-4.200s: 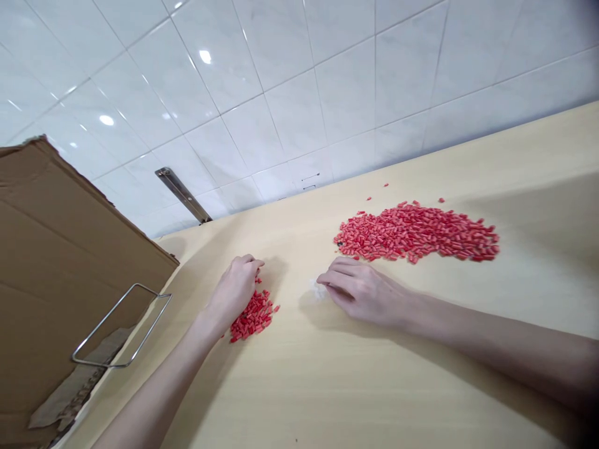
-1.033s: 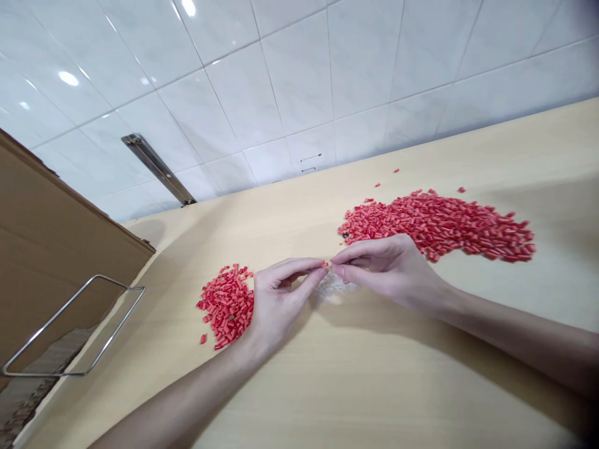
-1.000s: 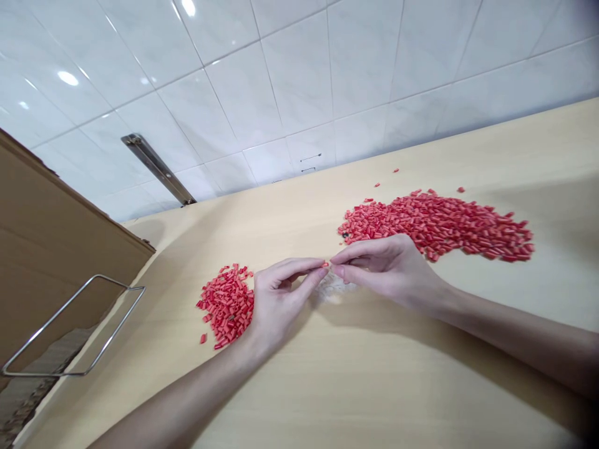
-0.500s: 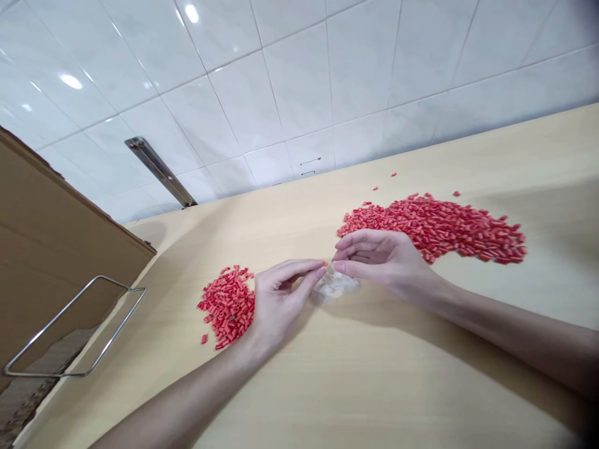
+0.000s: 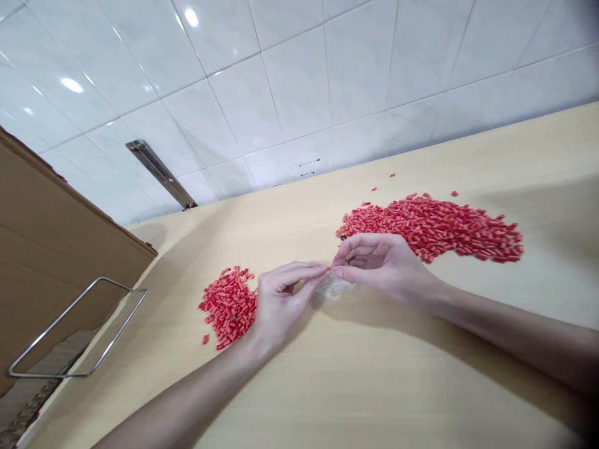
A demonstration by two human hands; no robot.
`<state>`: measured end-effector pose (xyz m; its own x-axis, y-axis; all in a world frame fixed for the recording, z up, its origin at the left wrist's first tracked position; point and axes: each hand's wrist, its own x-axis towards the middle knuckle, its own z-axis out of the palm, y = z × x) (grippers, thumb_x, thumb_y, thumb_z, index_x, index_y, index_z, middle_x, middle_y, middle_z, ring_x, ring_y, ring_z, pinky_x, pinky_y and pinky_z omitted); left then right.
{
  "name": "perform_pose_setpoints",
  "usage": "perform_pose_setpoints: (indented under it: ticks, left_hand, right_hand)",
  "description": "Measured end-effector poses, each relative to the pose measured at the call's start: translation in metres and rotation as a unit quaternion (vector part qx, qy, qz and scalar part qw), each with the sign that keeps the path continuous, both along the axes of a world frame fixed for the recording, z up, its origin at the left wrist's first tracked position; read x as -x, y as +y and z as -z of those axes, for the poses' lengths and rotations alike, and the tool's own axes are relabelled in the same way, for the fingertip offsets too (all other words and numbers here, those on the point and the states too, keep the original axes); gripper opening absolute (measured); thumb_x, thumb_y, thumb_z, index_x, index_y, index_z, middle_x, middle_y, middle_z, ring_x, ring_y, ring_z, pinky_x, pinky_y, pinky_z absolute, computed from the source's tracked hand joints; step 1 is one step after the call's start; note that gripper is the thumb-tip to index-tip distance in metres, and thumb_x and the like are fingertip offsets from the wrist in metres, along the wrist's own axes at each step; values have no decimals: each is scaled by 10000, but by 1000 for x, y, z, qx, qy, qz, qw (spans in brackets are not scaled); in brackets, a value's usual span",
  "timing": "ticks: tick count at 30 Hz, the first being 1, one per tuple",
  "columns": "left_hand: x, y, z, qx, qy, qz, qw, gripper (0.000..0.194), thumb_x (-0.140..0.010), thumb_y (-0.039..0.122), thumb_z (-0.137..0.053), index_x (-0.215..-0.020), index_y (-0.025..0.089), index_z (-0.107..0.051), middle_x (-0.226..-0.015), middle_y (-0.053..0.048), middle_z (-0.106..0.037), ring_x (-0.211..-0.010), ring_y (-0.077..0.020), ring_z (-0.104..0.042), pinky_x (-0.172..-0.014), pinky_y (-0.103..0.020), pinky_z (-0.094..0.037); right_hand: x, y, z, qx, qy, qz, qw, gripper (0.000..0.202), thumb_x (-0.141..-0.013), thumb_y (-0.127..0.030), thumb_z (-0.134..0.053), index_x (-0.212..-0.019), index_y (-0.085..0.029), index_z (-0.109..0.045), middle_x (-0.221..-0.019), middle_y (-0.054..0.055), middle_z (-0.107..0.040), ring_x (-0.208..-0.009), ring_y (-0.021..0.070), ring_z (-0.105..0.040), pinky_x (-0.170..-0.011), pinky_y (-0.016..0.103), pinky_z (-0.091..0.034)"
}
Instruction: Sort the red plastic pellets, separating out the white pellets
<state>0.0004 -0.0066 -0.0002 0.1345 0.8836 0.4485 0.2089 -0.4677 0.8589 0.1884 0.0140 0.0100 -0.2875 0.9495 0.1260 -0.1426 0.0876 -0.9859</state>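
My left hand (image 5: 285,299) pinches a small red piece (image 5: 329,269) between thumb and forefinger, beside the smaller pile of red pieces (image 5: 229,305). Facing it, my right hand (image 5: 386,265) has its thumb and forefinger brought together at the same piece; whatever else they grip is too small to make out. Under the fingertips lies a small heap of whitish, translucent bits (image 5: 334,288), partly hidden by the hands. The larger pile of red pieces (image 5: 449,227) spreads behind my right hand.
A pale wooden table (image 5: 327,386) meets a tiled wall (image 5: 299,93). At the left are a cardboard sheet (image 5: 51,249) and a bent wire frame (image 5: 115,337). A metal bar (image 5: 161,174) leans at the wall. A few loose red pieces lie behind the larger pile.
The fingertips of both hands have come together at the small red piece. My right forefinger has closed down toward its thumb, and my left fingertips have moved slightly right.
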Motion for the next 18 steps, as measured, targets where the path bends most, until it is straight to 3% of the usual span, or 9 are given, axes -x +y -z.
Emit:
perform_pose_setpoints:
  ticks: [4, 6, 9, 11, 13, 16, 18]
  left_hand:
    - [0, 0, 2, 8, 2, 1, 1000, 130, -781, 158, -737, -888, 216, -783, -936, -50, -779, -856, -180, -729, -816, -312, -601]
    - [0, 1, 3, 9, 1, -14, 1000, 217, -771, 181, -753, -986, 207, -764, -975, -61, -771, -886, -185, -722, -848, -331, -594]
    - [-1, 2, 2, -32, 28, -30, 999, 319, -759, 187, -768, -1075, 196, -730, -1007, -76, -761, -897, -186, -714, -861, -346, -586]
    - [-1, 2, 2, -105, 74, -14, 992, 257, -767, 147, -755, -1022, 177, -741, -959, -81, -764, -865, -179, -708, -820, -328, -587]
    - [-1, 0, 2, -191, 120, 26, 974, 223, -779, 88, -726, -990, 160, -739, -919, -88, -760, -850, -176, -694, -785, -320, -584]
    - [-2, -4, 3, -281, 165, 92, 941, 272, -810, 54, -673, -1056, 164, -706, -923, -96, -743, -873, -184, -669, -769, -340, -583]
    - [-1, -4, 1, -313, 182, 98, 927, 281, -827, 70, -655, -1086, 174, -687, -926, -92, -736, -876, -187, -663, -763, -347, -582]
  right_hand:
    - [1, -1, -1, -4, -2, 0, 1000, 315, -569, -314, -881, -754, -169, -671, -754, 36, -717, -701, 162, -686, -661, 261, -570]
    - [1, 0, 1, -16, -3, 28, 999, 283, -598, -297, -866, -757, -173, -668, -757, 34, -715, -706, 160, -684, -681, 266, -576]
    - [-1, 6, 5, -30, 4, 164, 986, 231, -636, -269, -840, -758, -180, -666, -783, 38, -717, -748, 168, -689, -735, 284, -582]
    - [-3, 11, 8, -31, 15, 267, 963, 232, -633, -251, -839, -770, -177, -666, -798, 43, -714, -764, 173, -687, -750, 291, -583]
    - [-4, 14, 11, -42, 22, 313, 949, 262, -623, -249, -848, -790, -172, -661, -802, 45, -702, -751, 169, -677, -745, 292, -580]
    - [-2, 12, 13, -116, -24, 285, 951, 233, -692, -270, -805, -839, -178, -649, -796, 44, -684, -723, 175, -665, -701, 307, -574]
    - [0, 6, 13, -208, -109, 235, 943, 157, -764, -248, -736, -880, -185, -651, -808, 47, -686, -736, 185, -664, -701, 326, -568]
